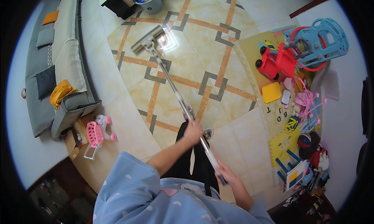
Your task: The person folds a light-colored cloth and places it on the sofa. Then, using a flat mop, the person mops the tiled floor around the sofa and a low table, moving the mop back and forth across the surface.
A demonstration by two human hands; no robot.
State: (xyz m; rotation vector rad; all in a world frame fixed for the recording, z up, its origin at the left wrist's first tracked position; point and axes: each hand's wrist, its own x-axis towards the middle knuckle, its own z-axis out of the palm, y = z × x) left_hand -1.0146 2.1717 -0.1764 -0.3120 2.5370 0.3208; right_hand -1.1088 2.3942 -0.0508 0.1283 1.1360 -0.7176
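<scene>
A long metal mop handle (pixel 176 91) runs slantwise from my body out to a wide, flat mop head (pixel 148 40), which rests on the tiled floor (pixel 187 61). My left hand (pixel 193 132) wraps around the handle partway down its length. Near the upper end, my right hand (pixel 226 172) grips the same handle by its grey grip section. The mop head lies tilted across the patterned tiles, beside a bright light reflection. My slippered feet stand under the handle, close to my left hand.
A grey sofa (pixel 69 106) lines the left, with a pink toy shopping cart (pixel 95 133) near its end. A blue bin (pixel 152 7) stands at the far side. On the right, a foam play mat (pixel 264 115) holds a red toy car (pixel 270 66), a yellow tray (pixel 271 92) and other toys.
</scene>
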